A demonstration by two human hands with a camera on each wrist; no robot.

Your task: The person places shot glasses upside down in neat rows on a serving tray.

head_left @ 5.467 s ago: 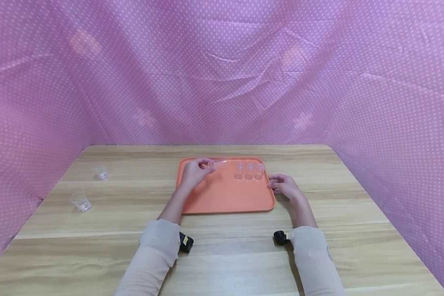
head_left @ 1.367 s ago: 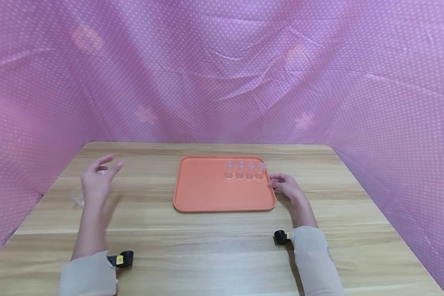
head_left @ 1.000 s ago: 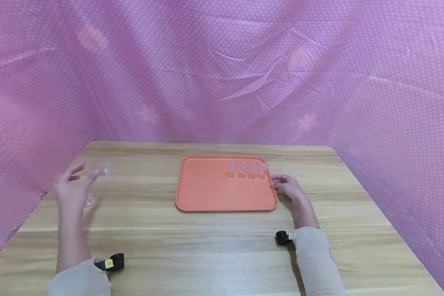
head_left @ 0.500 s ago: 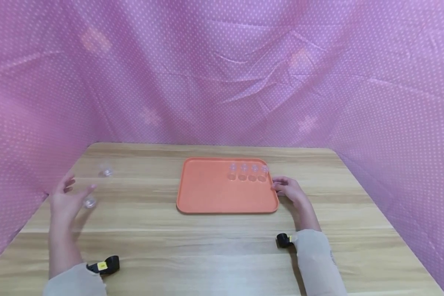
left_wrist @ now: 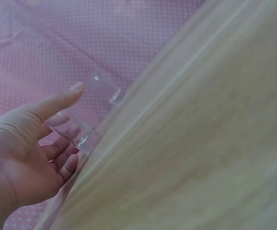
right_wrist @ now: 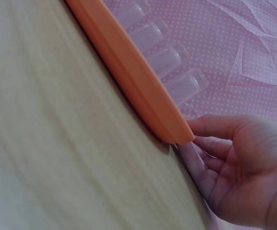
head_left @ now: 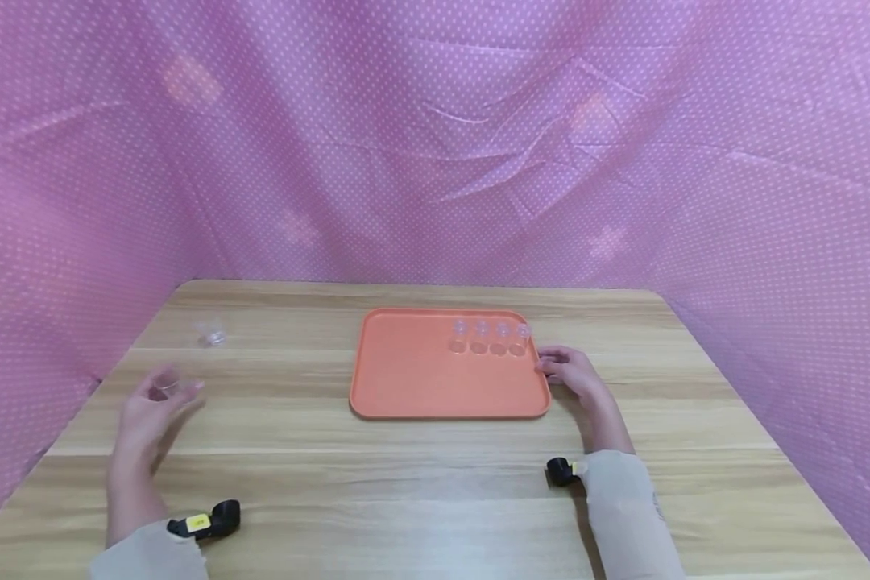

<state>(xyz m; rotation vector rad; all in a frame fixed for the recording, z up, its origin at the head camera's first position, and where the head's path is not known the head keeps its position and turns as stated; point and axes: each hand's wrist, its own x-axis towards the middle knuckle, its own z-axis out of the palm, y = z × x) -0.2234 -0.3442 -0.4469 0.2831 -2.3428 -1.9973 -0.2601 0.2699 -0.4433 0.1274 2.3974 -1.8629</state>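
My left hand (head_left: 148,407), at the left of the table, is around a clear cup (left_wrist: 76,132). In the left wrist view, the thumb is stretched out above the cup with a gap, and the bent fingers lie behind it. Beyond stands a second clear cup (head_left: 215,335). My right hand (head_left: 573,374) pinches the right rim of an orange tray (head_left: 435,403), thumb on top and fingers below in the right wrist view. Along the tray's back right, several clear cups (right_wrist: 186,86) stand in a row, mouth down.
Everything stands on a light wood-grain table (head_left: 377,499). Pink dotted cloth (head_left: 435,201) hangs behind it and along both sides. A small black camera is on each wrist.
A further cup has joined the tray's row since the oldest frame. The left hand has since gone from the tray to the left, past the far cup, to the near one. The right hand stays at the rim.
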